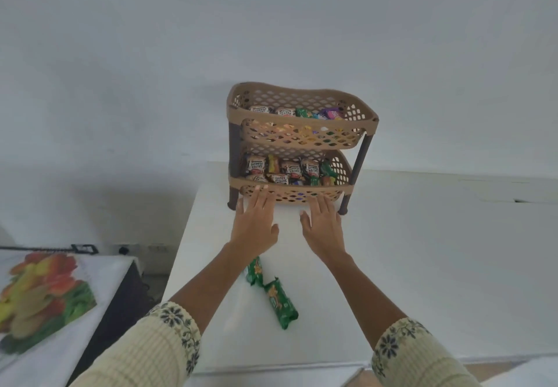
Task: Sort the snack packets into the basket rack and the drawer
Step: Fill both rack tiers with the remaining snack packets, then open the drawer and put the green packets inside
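A tan two-tier basket rack [302,140] with dark legs stands on a white surface [422,250] against the wall. Both tiers hold several snack packets, among them salted peanut packs [256,164] in the lower tier. My left hand [255,220] and my right hand [323,225] reach forward, fingers spread and empty, with fingertips at the front rim of the lower basket. Two green snack packets lie on the surface nearer me: one [254,271] partly under my left forearm, the other [281,303] just right of it. No drawer is in view.
A lower table at the left carries a cloth with a fruit print [42,293]. A dark gap lies between that table and the white surface. Wall sockets [142,248] sit low on the wall behind. The white surface extends far to the right.
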Tool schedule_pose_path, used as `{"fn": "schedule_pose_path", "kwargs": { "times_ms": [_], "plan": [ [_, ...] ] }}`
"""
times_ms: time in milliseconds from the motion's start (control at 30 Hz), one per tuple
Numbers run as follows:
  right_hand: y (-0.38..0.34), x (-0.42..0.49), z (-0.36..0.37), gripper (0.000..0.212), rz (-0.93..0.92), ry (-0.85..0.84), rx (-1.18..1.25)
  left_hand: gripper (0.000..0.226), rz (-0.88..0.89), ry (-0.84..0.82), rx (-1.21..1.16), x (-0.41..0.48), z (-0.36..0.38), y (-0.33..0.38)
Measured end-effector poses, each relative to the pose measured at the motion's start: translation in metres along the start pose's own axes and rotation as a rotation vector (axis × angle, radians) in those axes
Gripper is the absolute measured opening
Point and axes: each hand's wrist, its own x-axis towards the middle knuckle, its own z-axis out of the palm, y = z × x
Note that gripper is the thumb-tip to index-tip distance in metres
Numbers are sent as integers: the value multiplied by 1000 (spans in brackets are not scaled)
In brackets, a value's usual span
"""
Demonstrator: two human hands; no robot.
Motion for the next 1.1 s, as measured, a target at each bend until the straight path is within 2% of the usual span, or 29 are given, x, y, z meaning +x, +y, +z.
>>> {"fn": "schedule_pose_path", "kwargs": {
  "times_ms": [167, 267, 433, 533, 600, 667, 733, 800, 833, 900, 967, 1100],
  "plan": [
    [-3, -71, 7, 48, 6, -111, 9, 69, -93, -101, 15, -68, 12, 16],
    [-5, -113, 9, 46, 16, -113, 32, 65, -130, -114, -51, -114, 23, 24],
    [-10, -179, 11, 31, 3, -34, 147, 53, -201, -68, -98, -183, 44, 29],
    [-15, -212, 13, 17, 21, 13, 311, 38, -190, 27, -276, -216, 55, 33],
    [-19, -232, 15, 10, 97, -48, 425, 31, -243, 81, -411, -236, 59, 37],
    [-23, -249, 17, 11, 248, -133, 580, 25, -374, 103, -543, -250, 66, 38],
    [-24, -263, 21, 25, 431, -172, 707, 18, -593, 116, -759, -257, 72, 41],
    [-22, -272, 26, 33, 680, -242, 833, 7, -1023, 199, -1250, -258, 73, 43],
    [-22, -276, 29, 33, 835, -298, 931, 14, -1249, 237, -1465, -258, 73, 42],
    [-22, -282, 31, 30, 1104, -412, 1145, 33, -1501, 217, -1633, -261, 77, 35],
    [-22, -283, 37, 32, 1208, -434, 1293, 39, -1583, 160, -1660, -264, 82, 29],
    [-32, -280, 57, 26, 1254, -191, 1555, 34, -1544, 100, -1813, -267, 91, 24]
  ]
}}
